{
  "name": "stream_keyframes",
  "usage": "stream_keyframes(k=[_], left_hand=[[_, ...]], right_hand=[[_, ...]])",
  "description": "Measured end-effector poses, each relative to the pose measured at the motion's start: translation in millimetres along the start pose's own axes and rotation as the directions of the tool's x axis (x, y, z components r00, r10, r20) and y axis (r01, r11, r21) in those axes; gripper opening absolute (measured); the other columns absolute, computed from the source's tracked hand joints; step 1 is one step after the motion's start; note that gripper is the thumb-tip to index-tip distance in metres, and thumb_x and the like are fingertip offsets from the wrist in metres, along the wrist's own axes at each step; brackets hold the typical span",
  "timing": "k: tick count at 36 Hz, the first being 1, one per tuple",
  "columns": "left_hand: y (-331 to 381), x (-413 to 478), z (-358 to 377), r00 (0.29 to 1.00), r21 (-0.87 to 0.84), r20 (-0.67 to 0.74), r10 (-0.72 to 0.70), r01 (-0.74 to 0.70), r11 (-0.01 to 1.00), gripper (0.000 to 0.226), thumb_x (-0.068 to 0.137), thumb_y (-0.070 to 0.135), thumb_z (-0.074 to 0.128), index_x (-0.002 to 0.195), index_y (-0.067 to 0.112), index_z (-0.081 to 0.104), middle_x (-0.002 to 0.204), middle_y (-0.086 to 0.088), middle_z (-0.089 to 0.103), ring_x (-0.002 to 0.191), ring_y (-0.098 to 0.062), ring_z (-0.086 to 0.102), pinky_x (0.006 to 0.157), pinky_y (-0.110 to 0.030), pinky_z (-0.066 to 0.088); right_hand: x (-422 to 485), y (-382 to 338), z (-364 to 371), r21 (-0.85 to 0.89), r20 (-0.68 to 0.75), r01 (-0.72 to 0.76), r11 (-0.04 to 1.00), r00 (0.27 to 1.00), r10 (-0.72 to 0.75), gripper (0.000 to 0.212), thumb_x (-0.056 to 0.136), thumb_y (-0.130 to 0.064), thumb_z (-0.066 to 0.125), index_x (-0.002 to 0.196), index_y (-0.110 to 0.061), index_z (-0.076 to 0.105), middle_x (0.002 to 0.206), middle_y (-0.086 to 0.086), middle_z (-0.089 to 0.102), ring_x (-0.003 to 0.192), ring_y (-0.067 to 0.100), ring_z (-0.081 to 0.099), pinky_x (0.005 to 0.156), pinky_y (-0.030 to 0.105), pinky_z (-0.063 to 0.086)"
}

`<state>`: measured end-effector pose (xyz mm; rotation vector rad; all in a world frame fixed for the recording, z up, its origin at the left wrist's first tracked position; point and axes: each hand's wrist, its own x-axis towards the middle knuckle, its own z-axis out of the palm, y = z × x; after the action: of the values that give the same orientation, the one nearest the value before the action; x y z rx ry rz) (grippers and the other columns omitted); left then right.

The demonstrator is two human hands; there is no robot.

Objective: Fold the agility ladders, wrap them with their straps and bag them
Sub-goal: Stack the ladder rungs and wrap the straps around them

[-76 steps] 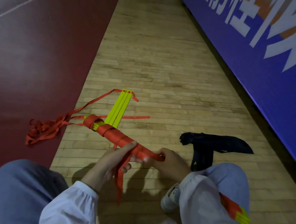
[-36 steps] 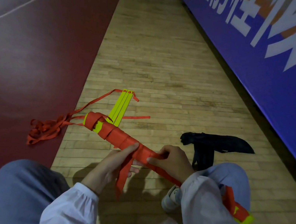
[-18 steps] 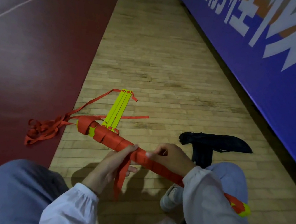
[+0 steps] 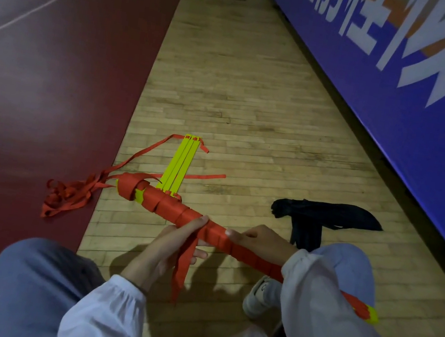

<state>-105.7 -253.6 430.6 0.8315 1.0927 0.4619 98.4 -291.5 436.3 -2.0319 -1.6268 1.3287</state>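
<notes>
Wrapping looks nearly done: the folded agility ladder point(image 4: 168, 209), bound in red strap almost end to end, is held slantwise. The left hand point(image 4: 171, 244) curls round its middle, where the loose strap tail point(image 4: 182, 267) hangs, and the right hand point(image 4: 262, 243) grips just beside. Next, I judge, the tail needs tucking (or it may unwind) before the bundle goes into the black bag point(image 4: 324, 216) lying nearby.

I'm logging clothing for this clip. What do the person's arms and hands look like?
The left hand and right hand are bare: no gloves, no rings visible. Each arm is covered by a long, loose white sleeve, the left sleeve and right sleeve both gathered at the cuff.
</notes>
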Motion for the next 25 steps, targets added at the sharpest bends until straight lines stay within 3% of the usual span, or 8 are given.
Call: stream_keyframes(k=[12, 16, 19, 21, 25], left_hand=[[-1, 0, -2, 0.997, 0.035, 0.064, -0.035, 0.033, 0.999, 0.066, 0.066, 0.061, 0.065, 0.095, 0.002, 0.064, 0.1, -0.02, 0.072, 0.055, -0.017, 0.064, 0.047, -0.022, 0.047], [0, -1, 1, 0.999, 0.007, 0.046, -0.018, 0.018, 1.0, 0.058, 0.072, 0.053, 0.064, 0.096, 0.0, 0.063, 0.096, -0.021, 0.073, 0.049, -0.016, 0.062, 0.043, -0.021, 0.045], [1, -2, 4, 1.0, -0.022, 0.011, 0.007, -0.006, 1.0, 0.048, 0.084, 0.042, 0.064, 0.105, -0.001, 0.065, 0.09, -0.021, 0.073, 0.045, -0.016, 0.059, 0.039, -0.02, 0.043], [0, -1, 4, 0.999, -0.032, -0.027, 0.023, -0.024, 0.999, 0.043, 0.086, 0.037, 0.064, 0.106, -0.002, 0.064, 0.086, -0.021, 0.072, 0.044, -0.016, 0.059, 0.039, -0.02, 0.043], [-1, -1, 2, 0.998, -0.041, -0.052, 0.025, -0.027, 0.999, 0.032, 0.089, 0.028, 0.064, 0.106, 0.0, 0.063, 0.083, -0.019, 0.072, 0.044, -0.015, 0.059, 0.038, -0.02, 0.042]], right_hand=[[-1, 6, 10, 0.062, -0.187, 0.042, 0.997, 0.982, -0.03, 0.101, 0.048, -0.095, 0.048, 0.083, -0.003, 0.071, 0.066, 0.004, 0.061, 0.063, 0.016, 0.057, 0.065, 0.028, 0.041], [-5, 3, 17, 0.083, -0.236, 0.056, 0.995, 0.971, -0.035, 0.081, 0.055, -0.086, 0.055, 0.086, -0.013, 0.073, 0.083, 0.006, 0.072, 0.08, 0.02, 0.067, 0.076, 0.039, 0.052], [-8, -2, 25, 0.034, -0.286, 0.016, 0.999, 0.958, -0.006, 0.053, 0.069, -0.071, 0.066, 0.09, -0.022, 0.068, 0.085, -0.003, 0.069, 0.079, 0.013, 0.063, 0.07, 0.031, 0.049], [-8, -4, 31, -0.019, -0.335, -0.006, 1.0, 0.942, -0.001, 0.051, 0.068, -0.07, 0.067, 0.094, -0.026, 0.064, 0.089, -0.007, 0.065, 0.08, 0.009, 0.06, 0.067, 0.025, 0.046], [-6, -3, 40, -0.045, -0.375, 0.011, 0.999, 0.927, -0.027, 0.057, 0.065, -0.073, 0.065, 0.097, -0.027, 0.06, 0.092, -0.007, 0.062, 0.083, 0.009, 0.058, 0.075, 0.03, 0.05]])
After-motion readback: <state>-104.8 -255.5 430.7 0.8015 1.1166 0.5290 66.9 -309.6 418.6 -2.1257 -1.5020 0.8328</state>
